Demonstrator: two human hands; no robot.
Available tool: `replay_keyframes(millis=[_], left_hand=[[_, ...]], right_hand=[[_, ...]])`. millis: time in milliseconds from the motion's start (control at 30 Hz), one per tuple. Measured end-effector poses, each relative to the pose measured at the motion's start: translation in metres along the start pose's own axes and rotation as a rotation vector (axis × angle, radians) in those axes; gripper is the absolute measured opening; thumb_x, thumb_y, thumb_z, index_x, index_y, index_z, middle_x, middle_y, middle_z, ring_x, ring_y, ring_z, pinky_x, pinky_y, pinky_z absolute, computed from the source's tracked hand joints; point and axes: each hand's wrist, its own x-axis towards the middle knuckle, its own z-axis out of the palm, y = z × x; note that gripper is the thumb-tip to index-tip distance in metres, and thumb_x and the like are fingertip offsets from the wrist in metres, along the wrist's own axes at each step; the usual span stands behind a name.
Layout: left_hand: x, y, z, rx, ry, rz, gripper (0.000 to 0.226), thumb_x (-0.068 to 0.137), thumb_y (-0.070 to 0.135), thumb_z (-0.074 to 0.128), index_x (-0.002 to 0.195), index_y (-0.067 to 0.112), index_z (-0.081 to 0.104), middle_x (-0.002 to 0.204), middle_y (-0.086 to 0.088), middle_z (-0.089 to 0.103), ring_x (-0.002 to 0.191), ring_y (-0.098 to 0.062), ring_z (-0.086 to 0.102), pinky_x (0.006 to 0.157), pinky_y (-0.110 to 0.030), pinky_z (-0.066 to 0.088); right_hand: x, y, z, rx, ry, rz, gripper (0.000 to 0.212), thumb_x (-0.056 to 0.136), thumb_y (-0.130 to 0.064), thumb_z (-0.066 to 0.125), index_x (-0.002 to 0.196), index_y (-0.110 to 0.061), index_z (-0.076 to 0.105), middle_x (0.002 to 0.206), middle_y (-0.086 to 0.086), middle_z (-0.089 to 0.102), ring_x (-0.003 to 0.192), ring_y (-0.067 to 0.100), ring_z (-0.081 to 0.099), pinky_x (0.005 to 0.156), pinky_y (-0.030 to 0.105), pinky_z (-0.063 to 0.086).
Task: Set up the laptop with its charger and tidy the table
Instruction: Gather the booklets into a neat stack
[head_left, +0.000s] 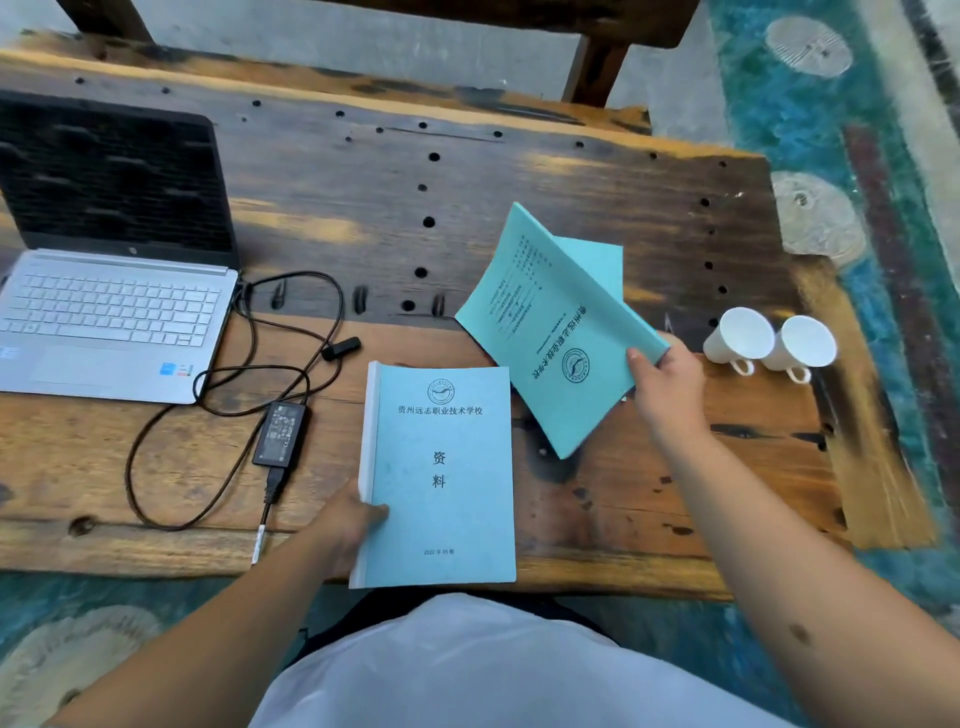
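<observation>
Partly out of frame, the laptop stands open at the left end of the wooden table; its left edge is cut off, its screen is dark, and we cannot read the small logo under the screen or the stickers on the palm rest. Right of the laptop, the black charger brick lies flat with its cable looped between the two; whether the plug sits in the laptop's side we cannot tell, and the brick's label is too small to read. Further right of the laptop, the left hand grips the spine edge of a teal booklet at the near table edge, thumb on the cover; the cover reads 贵州远志职业技术学校, then 资料, with 2022 in small print near the bottom. Beyond that, the right hand holds a second teal booklet lifted and tilted, cover bent open, thumb on top; it shows the same school name and a round emblem, while its inner print is illegible. Farthest from the laptop, two white cups lie on their sides, touching, just beside the right hand.
</observation>
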Motion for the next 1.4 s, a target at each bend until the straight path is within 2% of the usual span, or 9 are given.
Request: replay_keyframes(millis=[167, 267, 467, 600, 733, 867, 1000, 1167, 1400], left_hand=[[-0.001, 0.002, -0.002, 0.038, -0.018, -0.004, 0.038, 0.096, 0.001, 0.055, 0.133, 0.0, 0.046, 0.097, -0.009, 0.065, 0.067, -0.014, 0.06, 0.041, -0.022, 0.048], [0.0, 0.002, -0.004, 0.041, -0.016, 0.002, 0.037, 0.096, 0.0, 0.054, 0.132, 0.0, 0.046, 0.11, -0.016, 0.063, 0.069, -0.016, 0.06, 0.047, -0.026, 0.048], [0.003, -0.002, -0.006, -0.018, -0.034, -0.001, 0.038, 0.096, 0.0, 0.055, 0.132, 0.002, 0.046, 0.107, -0.013, 0.064, 0.072, -0.018, 0.062, 0.049, -0.028, 0.05], [0.007, -0.007, -0.008, -0.046, -0.066, 0.043, 0.029, 0.095, -0.001, 0.056, 0.123, 0.005, 0.055, 0.099, -0.009, 0.072, 0.07, -0.02, 0.07, 0.049, -0.029, 0.054], [0.015, -0.016, -0.015, -0.335, -0.18, -0.075, 0.037, 0.102, 0.039, 0.045, 0.125, 0.014, 0.06, 0.106, -0.014, 0.074, 0.096, -0.033, 0.072, 0.077, -0.047, 0.058], [0.026, -0.031, -0.025, -0.438, -0.283, -0.084, 0.046, 0.096, 0.055, 0.046, 0.127, 0.024, 0.059, 0.124, -0.011, 0.068, 0.114, -0.032, 0.064, 0.102, -0.054, 0.045], [0.022, -0.035, -0.02, -0.294, -0.241, 0.081, 0.061, 0.078, 0.04, 0.075, 0.13, 0.017, 0.054, 0.121, -0.007, 0.07, 0.108, -0.026, 0.068, 0.097, -0.051, 0.051], [0.027, -0.036, -0.015, -0.213, -0.13, 0.107, 0.067, 0.071, 0.027, 0.086, 0.127, 0.009, 0.054, 0.116, -0.011, 0.071, 0.103, -0.031, 0.069, 0.094, -0.053, 0.053], [0.036, -0.04, -0.015, 0.009, -0.016, 0.135, 0.033, 0.087, 0.018, 0.072, 0.115, 0.022, 0.056, 0.115, -0.004, 0.069, 0.097, -0.021, 0.067, 0.088, -0.043, 0.056]], right_hand=[[0.013, -0.06, -0.051, -0.111, -0.122, -0.252, 0.02, 0.09, -0.013, 0.061, 0.094, -0.033, 0.064, 0.094, -0.002, 0.07, 0.085, 0.016, 0.065, 0.077, 0.044, 0.054], [0.019, -0.099, -0.075, -0.165, -0.198, -0.349, 0.024, 0.086, -0.023, 0.061, 0.09, -0.046, 0.064, 0.09, -0.014, 0.07, 0.08, 0.005, 0.066, 0.071, 0.034, 0.055], [0.03, -0.13, -0.061, -0.204, -0.7, -0.222, 0.031, 0.094, -0.007, 0.059, 0.089, -0.037, 0.066, 0.086, -0.011, 0.075, 0.078, 0.007, 0.072, 0.057, 0.02, 0.054], [0.042, -0.104, 0.001, -0.363, -1.05, -0.042, 0.015, 0.096, 0.0, 0.055, 0.103, -0.011, 0.063, 0.096, 0.007, 0.072, 0.085, 0.02, 0.07, 0.07, 0.034, 0.057], [0.04, -0.068, 0.069, -0.611, -1.246, -0.048, 0.011, 0.095, -0.011, 0.061, 0.096, -0.021, 0.064, 0.088, -0.006, 0.073, 0.083, 0.018, 0.072, 0.068, 0.033, 0.058], [0.041, -0.032, 0.116, -0.796, -1.113, -0.218, 0.01, 0.093, -0.023, 0.062, 0.102, -0.027, 0.061, 0.105, -0.007, 0.066, 0.098, 0.017, 0.061, 0.087, 0.031, 0.047], [0.037, -0.009, 0.145, -0.75, -0.838, -0.237, 0.014, 0.088, -0.027, 0.068, 0.083, -0.028, 0.055, 0.094, -0.005, 0.061, 0.091, 0.018, 0.052, 0.068, 0.026, 0.036], [0.021, -0.002, 0.173, -0.693, -0.773, -0.328, 0.032, 0.087, -0.021, 0.068, 0.118, -0.015, 0.065, 0.122, 0.002, 0.066, 0.113, 0.022, 0.057, 0.085, 0.026, 0.039], [-0.026, 0.014, 0.163, -0.544, -0.764, -0.194, 0.064, 0.092, -0.022, 0.065, 0.148, -0.014, 0.036, 0.154, 0.007, 0.038, 0.14, 0.024, 0.036, 0.107, 0.026, 0.027]])
